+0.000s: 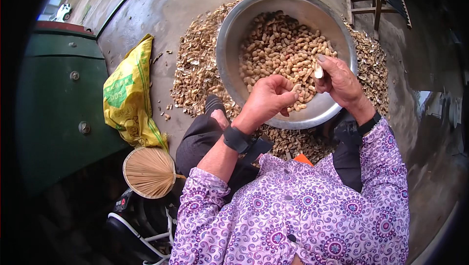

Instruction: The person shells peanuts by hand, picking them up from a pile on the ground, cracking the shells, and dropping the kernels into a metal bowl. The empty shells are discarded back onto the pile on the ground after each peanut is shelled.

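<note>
A wide metal basin (pixel 230 27) holds a heap of unshelled peanuts (pixel 278 52), with a few reddish kernels among them. Over its near right side, my right hand (pixel 340 82) pinches an opened peanut shell (pixel 318 72), its pale inside showing, between thumb and fingers. My left hand (pixel 269 96) is to the left of it, above the basin's near part. Its thumb and forefinger close on a small pale peanut piece (pixel 296 88); whether this is shell or a whole pod is hard to tell. Both wrists wear dark bands.
Discarded peanut shells (pixel 198 67) lie around the basin on the concrete floor (pixel 165 19). To the left are a yellow woven sack (pixel 128 100), a palm-leaf fan (pixel 150 172) and a green metal panel (pixel 58 92). A wooden stool (pixel 377 1) stands at the far right.
</note>
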Demonstrator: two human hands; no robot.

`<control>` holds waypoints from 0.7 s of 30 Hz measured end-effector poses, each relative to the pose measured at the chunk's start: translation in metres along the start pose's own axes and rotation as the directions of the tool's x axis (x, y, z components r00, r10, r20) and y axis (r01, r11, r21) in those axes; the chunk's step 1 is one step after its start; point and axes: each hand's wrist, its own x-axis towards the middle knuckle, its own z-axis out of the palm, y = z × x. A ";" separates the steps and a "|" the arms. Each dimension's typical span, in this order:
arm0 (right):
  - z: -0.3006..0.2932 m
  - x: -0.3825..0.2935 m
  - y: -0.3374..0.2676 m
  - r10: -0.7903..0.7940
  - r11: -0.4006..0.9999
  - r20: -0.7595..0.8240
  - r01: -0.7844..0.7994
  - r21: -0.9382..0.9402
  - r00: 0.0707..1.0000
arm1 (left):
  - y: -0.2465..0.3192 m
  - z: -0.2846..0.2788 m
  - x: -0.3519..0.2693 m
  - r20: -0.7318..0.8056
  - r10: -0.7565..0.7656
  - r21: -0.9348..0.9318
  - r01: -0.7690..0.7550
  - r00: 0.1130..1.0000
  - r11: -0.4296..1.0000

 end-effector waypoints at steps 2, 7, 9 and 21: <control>-0.001 0.000 0.000 0.002 1.000 -0.005 -0.002 0.002 1.000 | 0.002 0.000 0.001 0.012 -0.003 0.009 0.002 1.000 1.000; -0.001 0.000 0.001 -0.019 0.999 0.017 0.020 -0.049 1.000 | 0.003 0.000 0.002 0.030 -0.004 0.041 0.002 1.000 0.999; -0.001 -0.001 -0.001 -0.022 0.993 0.017 0.024 -0.117 1.000 | 0.003 0.001 0.002 0.015 0.001 0.052 -0.001 1.000 0.999; 0.016 -0.009 -0.003 0.193 0.860 0.251 -0.040 -0.509 0.949 | -0.008 -0.005 -0.002 0.193 -0.091 0.208 0.049 0.977 0.977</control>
